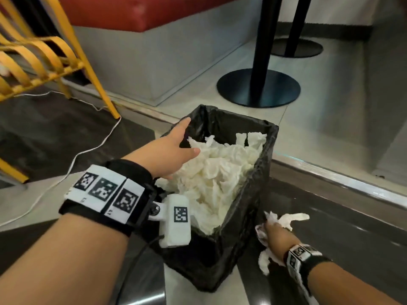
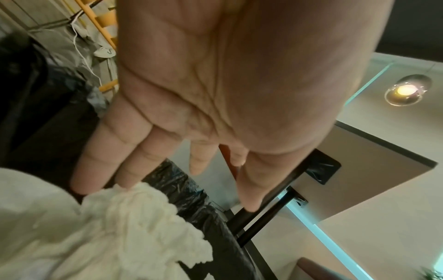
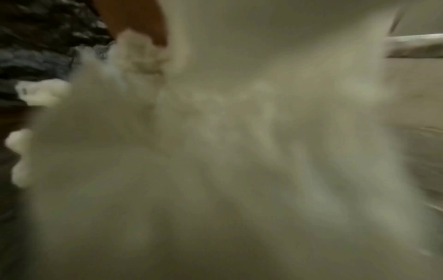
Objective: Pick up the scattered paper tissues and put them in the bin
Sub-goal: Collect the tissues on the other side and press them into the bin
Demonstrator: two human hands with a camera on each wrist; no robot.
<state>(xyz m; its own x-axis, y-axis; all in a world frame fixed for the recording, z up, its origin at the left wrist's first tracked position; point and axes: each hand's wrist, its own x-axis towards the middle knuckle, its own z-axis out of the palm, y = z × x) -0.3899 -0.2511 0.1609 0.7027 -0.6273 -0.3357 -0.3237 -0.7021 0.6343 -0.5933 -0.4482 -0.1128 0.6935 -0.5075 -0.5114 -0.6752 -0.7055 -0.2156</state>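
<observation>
The bin (image 1: 222, 249) is standing on the floor (image 1: 330, 128), and a heap of tissues (image 1: 211, 172) is lying inside it, filling it up to the rim. The left hand (image 1: 169, 150) is reaching over the left edge of the bin above the heap, while the right hand (image 1: 278, 241) is lying just to the right of the bin, low on the floor, over a bunch of tissues (image 1: 286, 219). Behind the bin two table posts (image 1: 262, 51) are standing on their bases, a chair (image 1: 44, 58) is standing behind it to the left, and a cable (image 1: 88, 148) is running along the floor left of the bin.
</observation>
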